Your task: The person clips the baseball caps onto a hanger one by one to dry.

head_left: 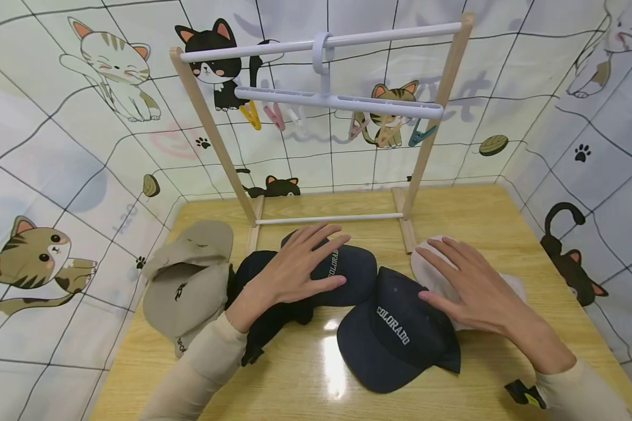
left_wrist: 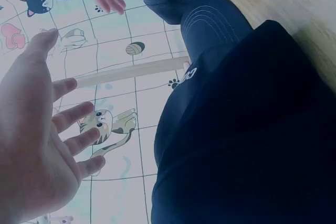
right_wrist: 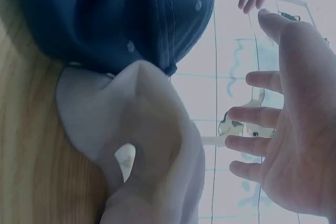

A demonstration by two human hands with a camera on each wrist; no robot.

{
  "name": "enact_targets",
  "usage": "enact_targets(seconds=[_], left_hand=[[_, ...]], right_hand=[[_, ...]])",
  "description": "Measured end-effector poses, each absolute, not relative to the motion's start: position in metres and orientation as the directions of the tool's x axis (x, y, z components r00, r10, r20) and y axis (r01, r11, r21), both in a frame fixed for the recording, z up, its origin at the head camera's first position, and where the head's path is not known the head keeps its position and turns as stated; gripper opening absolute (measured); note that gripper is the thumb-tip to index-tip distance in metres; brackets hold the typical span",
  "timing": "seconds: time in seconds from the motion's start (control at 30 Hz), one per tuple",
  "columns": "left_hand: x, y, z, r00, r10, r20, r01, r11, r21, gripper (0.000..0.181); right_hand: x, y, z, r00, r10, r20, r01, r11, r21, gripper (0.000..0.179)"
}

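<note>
My left hand hovers with spread fingers over a black cap and a navy cap lettered COLORADO. In the left wrist view its palm faces the dark cap, with a gap between. On the right, my right hand is held flat above a whitish cap, which it partly covers. The right wrist view shows that pale cap lying apart from the fingers. Between the hands sits a second navy COLORADO cap, brim toward me. Neither hand holds anything.
Beige caps lie overlapping at the left of the wooden table. Behind the caps stands a wooden rack with a white top rod. A white hanger with several coloured clips hangs from it. Cat-print walls enclose the table.
</note>
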State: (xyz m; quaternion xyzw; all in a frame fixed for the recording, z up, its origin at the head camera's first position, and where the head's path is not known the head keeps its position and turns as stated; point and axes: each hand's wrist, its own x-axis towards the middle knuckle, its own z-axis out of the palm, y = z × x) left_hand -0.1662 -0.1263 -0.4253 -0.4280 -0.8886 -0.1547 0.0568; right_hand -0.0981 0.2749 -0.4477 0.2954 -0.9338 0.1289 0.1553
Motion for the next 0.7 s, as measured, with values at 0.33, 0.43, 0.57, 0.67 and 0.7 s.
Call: enact_targets(seconds=[0.33, 0.43, 0.57, 0.67, 0.7], left_hand=[[-0.17, -0.118, -0.422, -0.636, 0.733, 0.243, 0.77, 0.582, 0.261, 0.082], [-0.171, -0.117, -0.422, -0.638, 0.73, 0.243, 0.767, 0.579, 0.276, 0.082], [-0.172, -0.114, -0.421, -0.641, 0.727, 0.245, 0.765, 0.578, 0.286, 0.081], [-0.174, -0.112, -0.42, -0.641, 0.727, 0.247, 0.765, 0.575, 0.29, 0.081], [-0.174, -0.111, -0.419, -0.639, 0.728, 0.248, 0.766, 0.573, 0.29, 0.08]], right_hand=[[-0.088, 0.301, -0.448, -0.843, -0.414, 0.343, -0.498, 0.843, -0.205, 0.088], [-0.084, 0.31, -0.447, -0.865, -0.37, 0.338, -0.456, 0.861, -0.226, 0.089], [-0.076, 0.322, -0.448, -0.885, -0.325, 0.335, -0.414, 0.877, -0.244, 0.089], [-0.069, 0.33, -0.451, -0.898, -0.3, 0.323, -0.386, 0.89, -0.245, 0.088], [-0.067, 0.332, -0.452, -0.901, -0.293, 0.319, -0.377, 0.893, -0.246, 0.087]])
